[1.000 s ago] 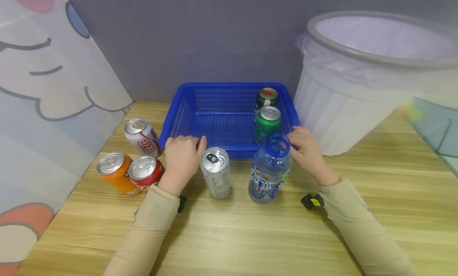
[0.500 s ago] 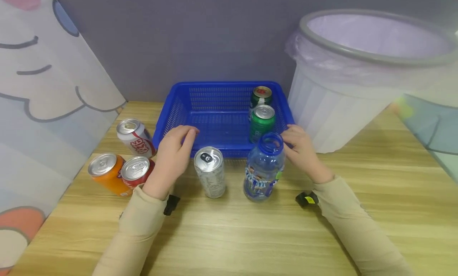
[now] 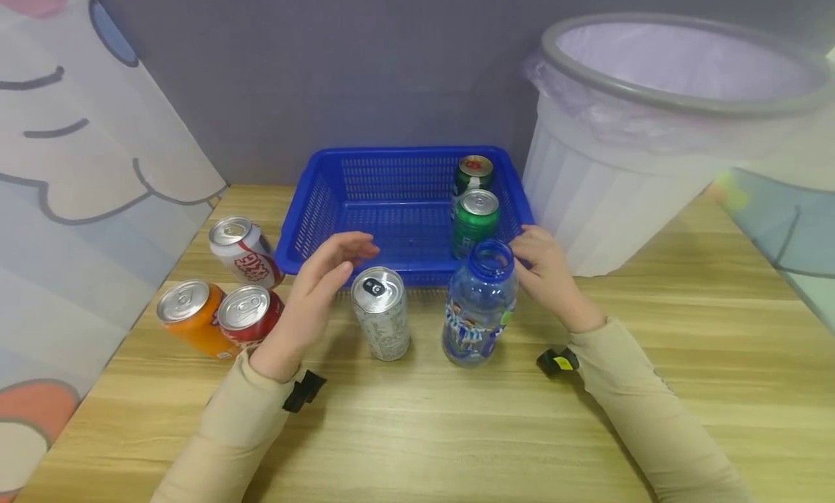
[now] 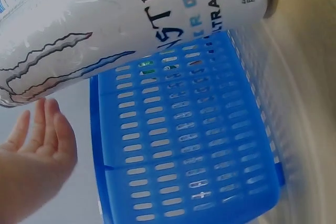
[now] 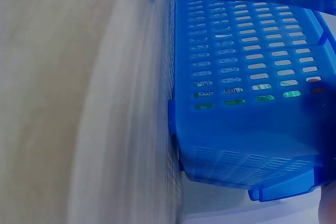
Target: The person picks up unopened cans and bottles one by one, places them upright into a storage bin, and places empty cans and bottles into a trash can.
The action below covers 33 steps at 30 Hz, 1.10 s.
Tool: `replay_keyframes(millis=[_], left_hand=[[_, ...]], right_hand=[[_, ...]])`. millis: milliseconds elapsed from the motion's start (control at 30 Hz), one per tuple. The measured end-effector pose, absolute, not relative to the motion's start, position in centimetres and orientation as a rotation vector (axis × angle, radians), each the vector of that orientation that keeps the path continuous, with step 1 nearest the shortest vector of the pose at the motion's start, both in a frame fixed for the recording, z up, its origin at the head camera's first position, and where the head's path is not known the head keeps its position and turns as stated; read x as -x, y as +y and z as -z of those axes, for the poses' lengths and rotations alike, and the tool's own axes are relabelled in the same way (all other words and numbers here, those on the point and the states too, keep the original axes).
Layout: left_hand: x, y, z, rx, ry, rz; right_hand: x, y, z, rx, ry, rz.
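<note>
An orange soda can [image 3: 198, 325], a white-and-red can [image 3: 246, 256] and a red can [image 3: 246, 311] stand left of my left hand [image 3: 314, 293], whose relaxed fingers hold nothing. Just right of it stands the Monster Energy Ultra can [image 3: 383, 325]. Beyond both hands, a blue basket [image 3: 385, 231] holds two green cans [image 3: 474, 226]. The blue bottle [image 3: 479, 307] stands just left of my right hand [image 3: 546, 267], whose grip, if any, I cannot tell.

From above, the head view looked forward and down. Both wrist views, much nearer, shared the blue slotted plastic basket [image 4: 178, 135].
</note>
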<state>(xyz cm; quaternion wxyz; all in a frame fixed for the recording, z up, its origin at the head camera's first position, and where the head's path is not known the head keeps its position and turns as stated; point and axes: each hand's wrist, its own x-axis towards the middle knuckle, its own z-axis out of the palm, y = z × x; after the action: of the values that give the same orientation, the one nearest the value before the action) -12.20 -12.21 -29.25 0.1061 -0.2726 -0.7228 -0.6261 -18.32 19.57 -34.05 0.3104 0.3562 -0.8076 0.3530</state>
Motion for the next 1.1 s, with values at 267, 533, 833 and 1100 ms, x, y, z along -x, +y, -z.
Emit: replay_keyframes(millis=[267, 533, 833, 1100], left_hand=[[12.7, -12.2, 29.7, 1.056, -1.99, 2.127], [12.6, -12.0, 30.3, 1.105, -2.116, 2.135], [12.1, -11.5, 30.2, 1.028, -2.226, 2.118], [12.5, -11.5, 30.5, 0.915, -2.365, 2.13]], right_hand=[[18.3, 19.7, 34.2, -0.932, -2.148, -0.94], [18.3, 19.6, 34.1, -0.936, -2.14, -0.94], [18.3, 19.5, 34.1, -0.946, -2.122, -0.935], [18.3, 19.5, 34.2, -0.943, -2.117, -0.934]])
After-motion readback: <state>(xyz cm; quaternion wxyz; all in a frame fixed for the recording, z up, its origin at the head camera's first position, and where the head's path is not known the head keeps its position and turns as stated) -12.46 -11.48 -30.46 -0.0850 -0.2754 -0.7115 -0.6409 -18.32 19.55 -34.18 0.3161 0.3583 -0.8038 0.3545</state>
